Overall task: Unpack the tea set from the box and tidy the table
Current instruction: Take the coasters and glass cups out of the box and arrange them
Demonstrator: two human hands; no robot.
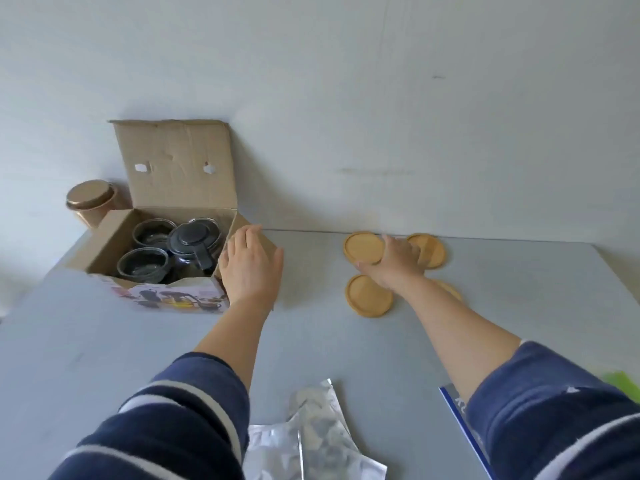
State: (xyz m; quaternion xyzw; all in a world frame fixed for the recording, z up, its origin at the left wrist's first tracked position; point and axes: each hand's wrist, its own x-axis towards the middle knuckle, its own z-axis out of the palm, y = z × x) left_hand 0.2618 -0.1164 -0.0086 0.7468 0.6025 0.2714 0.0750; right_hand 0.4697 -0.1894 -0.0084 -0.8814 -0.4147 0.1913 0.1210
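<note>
**Hands at box and coasters, far edge of worktop**

Foil pouches lie at the near edge, with bare grey worktop beyond them. The left hand rests open on the right flap of the cardboard box, which holds a dark teapot and glass cups. The right hand lies flat-fingered among four wooden coasters by the far edge; a copper tin stands at the far-left corner.
</note>
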